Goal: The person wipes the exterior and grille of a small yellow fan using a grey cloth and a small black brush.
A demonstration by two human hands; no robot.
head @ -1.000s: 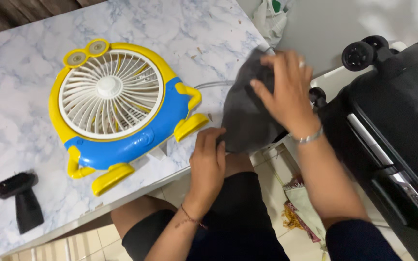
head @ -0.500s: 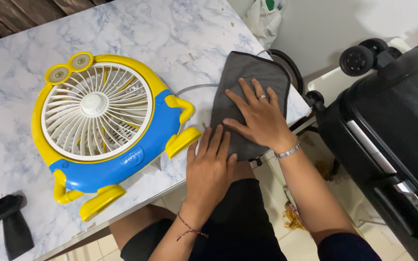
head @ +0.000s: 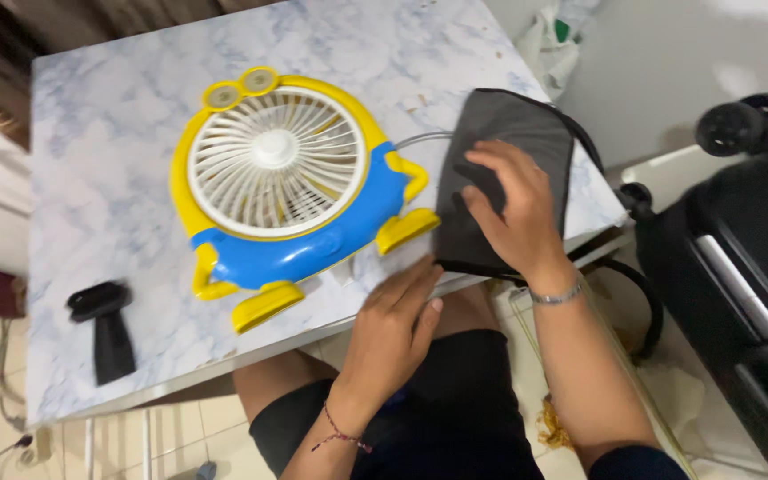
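While the marble-pattern table fills most of the view, a black wheeled suitcase stands off its right edge. The yellow-and-blue fan lies flat mid-table, untouched. The grey folded cloth sits at the table's right edge. Versus half a second ago: right hand remains pressed flat on the cloth, fingers spread; left hand has slid off it, open, at the table edge. Small black brush lies far left.

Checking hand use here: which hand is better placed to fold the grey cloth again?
Probably the right hand: it lies flat on the grey cloth. The left hand rests at the table edge, beside the cloth's near corner.
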